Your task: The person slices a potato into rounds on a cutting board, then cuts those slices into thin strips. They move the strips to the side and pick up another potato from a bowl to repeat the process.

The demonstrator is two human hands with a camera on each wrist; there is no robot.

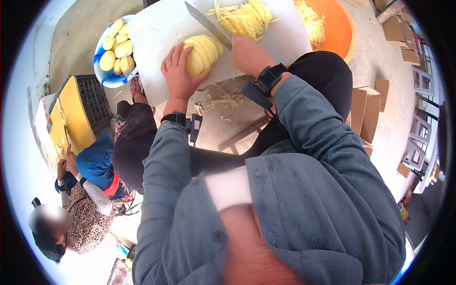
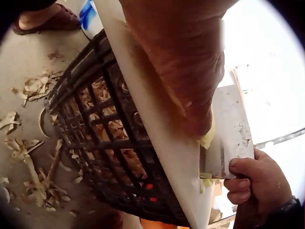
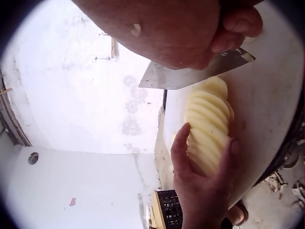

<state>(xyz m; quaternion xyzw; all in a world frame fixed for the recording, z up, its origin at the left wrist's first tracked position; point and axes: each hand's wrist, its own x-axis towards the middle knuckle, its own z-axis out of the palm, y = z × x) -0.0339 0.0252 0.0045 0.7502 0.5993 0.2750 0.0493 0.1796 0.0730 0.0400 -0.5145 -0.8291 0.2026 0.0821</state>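
potato slices (image 1: 204, 54): yellow | board (image 1: 151, 54): white | basin (image 1: 341, 28): orange | bowl (image 1: 113, 82): blue-white

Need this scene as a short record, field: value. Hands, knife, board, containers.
left hand: holds sliced potato
right hand: grips knife
knife position: between slices and cut strips
white board: under slices and strips
blue-and-white bowl: peeled whole potatoes
orange bowl: more strips
black crate: below board, peelings visible through gaps
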